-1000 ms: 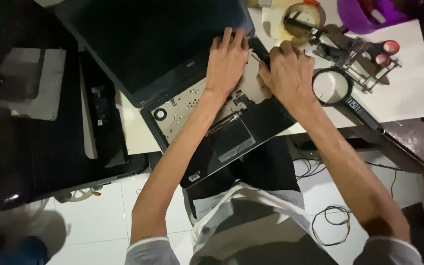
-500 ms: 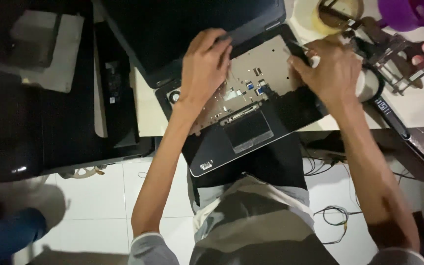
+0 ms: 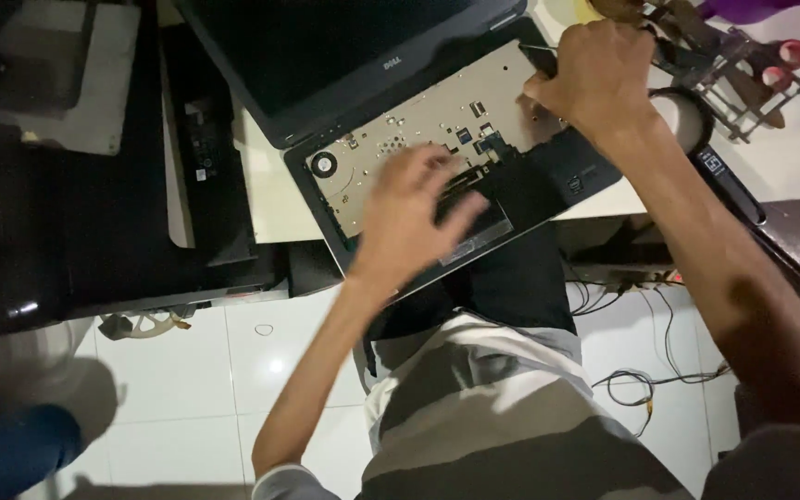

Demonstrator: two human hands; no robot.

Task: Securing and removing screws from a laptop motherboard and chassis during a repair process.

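An open dark laptop (image 3: pixel 400 120) lies at an angle on the white table (image 3: pixel 789 157). Its keyboard is off, so the grey metal tray with small connectors shows. My left hand (image 3: pixel 414 218) hovers, blurred, over the palm rest and touchpad with its fingers spread and nothing in it. At the laptop's upper right corner my right hand (image 3: pixel 594 79) is closed around a thin dark tool (image 3: pixel 534 47), whose slim shaft sticks out to the left over the tray. The laptop screen (image 3: pixel 344 46) is dark.
A round magnifier (image 3: pixel 687 116) with a black handle and a metal clamp stand (image 3: pixel 743 65) sit right of the laptop. A black device (image 3: pixel 94 231) fills the left side. Cables (image 3: pixel 641 380) trail on the white tiled floor.
My left hand has come back from the open keyboard tray to above the palm rest. My right hand has shifted to the laptop's upper right corner, still gripping the thin tool.
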